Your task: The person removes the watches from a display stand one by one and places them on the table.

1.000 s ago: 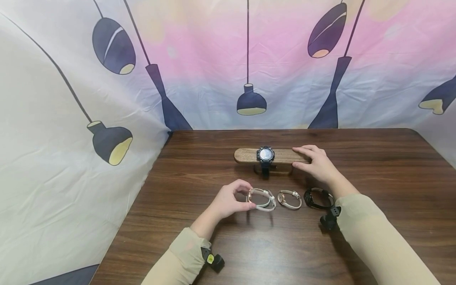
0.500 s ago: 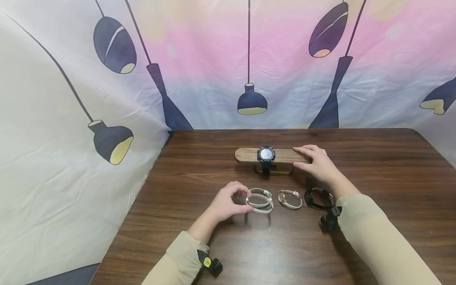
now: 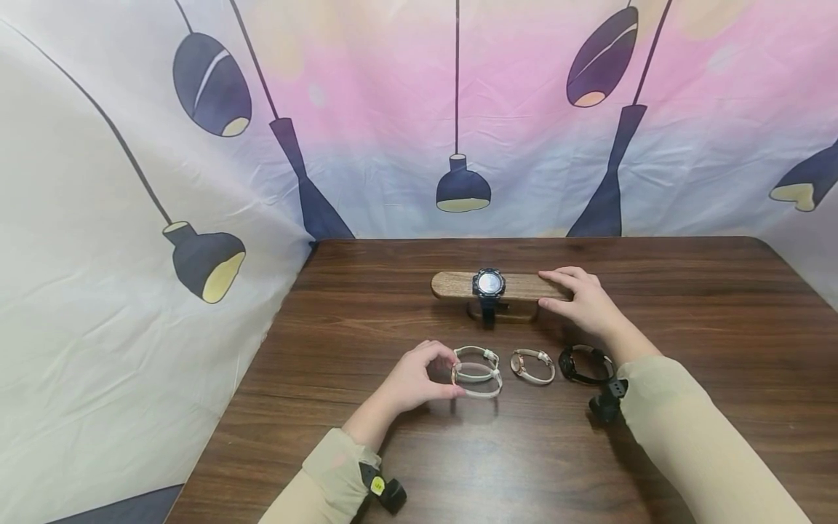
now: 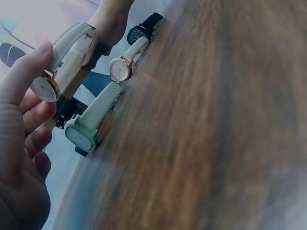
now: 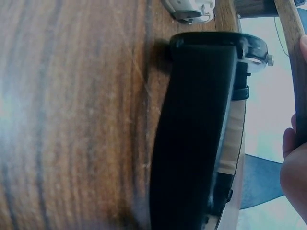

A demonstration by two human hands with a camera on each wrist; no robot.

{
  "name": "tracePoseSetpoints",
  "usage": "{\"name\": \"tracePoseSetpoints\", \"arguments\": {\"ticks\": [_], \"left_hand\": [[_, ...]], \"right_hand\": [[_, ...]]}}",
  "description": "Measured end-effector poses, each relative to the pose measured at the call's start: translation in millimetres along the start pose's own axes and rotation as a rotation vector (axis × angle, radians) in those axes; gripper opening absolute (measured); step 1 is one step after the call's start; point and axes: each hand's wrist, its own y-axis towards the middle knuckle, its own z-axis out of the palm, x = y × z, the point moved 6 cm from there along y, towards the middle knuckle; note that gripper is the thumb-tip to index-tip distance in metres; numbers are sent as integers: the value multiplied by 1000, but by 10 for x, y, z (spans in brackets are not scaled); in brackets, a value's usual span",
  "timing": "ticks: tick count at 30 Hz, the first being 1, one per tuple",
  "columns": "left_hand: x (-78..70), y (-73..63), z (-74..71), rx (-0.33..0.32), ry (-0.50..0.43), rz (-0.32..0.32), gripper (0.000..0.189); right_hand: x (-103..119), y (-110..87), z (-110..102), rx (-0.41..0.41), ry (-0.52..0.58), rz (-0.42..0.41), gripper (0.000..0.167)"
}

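My left hand (image 3: pixel 412 378) pinches a wristwatch (image 4: pixel 45 88) with a white strap and rose-gold case between thumb and fingers, above the table. Behind it in the head view, and below it in the left wrist view, a mint-green watch (image 4: pixel 81 134) stands on the table. At the back, my right hand (image 3: pixel 585 302) grips the right end of a wooden watch stand (image 3: pixel 452 285), thumb on the near edge and fingers on the far one. A chunky black sports watch (image 3: pixel 489 284) is strapped round the stand's bar.
Right of the mint watch stands a smaller white-strapped watch (image 3: pixel 533 367) with a rose-gold case. Farther right, a black-strapped watch (image 3: pixel 585 365) rests close below my right wrist. A patterned cloth (image 3: pixel 386 109) hangs behind the brown wooden table (image 3: pixel 366 291).
My left hand has moved a little left and toward me with the white-strapped watch, so more of the mint-green watch shows behind it. The right hand has stayed on the stand.
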Motion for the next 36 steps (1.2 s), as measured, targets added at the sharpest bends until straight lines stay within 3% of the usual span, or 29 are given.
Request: {"name": "tracePoseSetpoints", "arguments": {"ticks": [10, 16, 26, 36], "left_hand": [[-11, -24, 21, 35, 81, 7, 36], [-50, -28, 35, 57, 138, 48, 36], [-28, -44, 56, 74, 173, 69, 36], [19, -53, 84, 143, 216, 99, 36]], "right_hand": [[18, -7, -8, 0, 6, 4, 54], [14, -10, -14, 5, 5, 13, 54], [13, -2, -14, -8, 4, -6, 54], [11, 5, -3, 0, 4, 3, 55]]}}
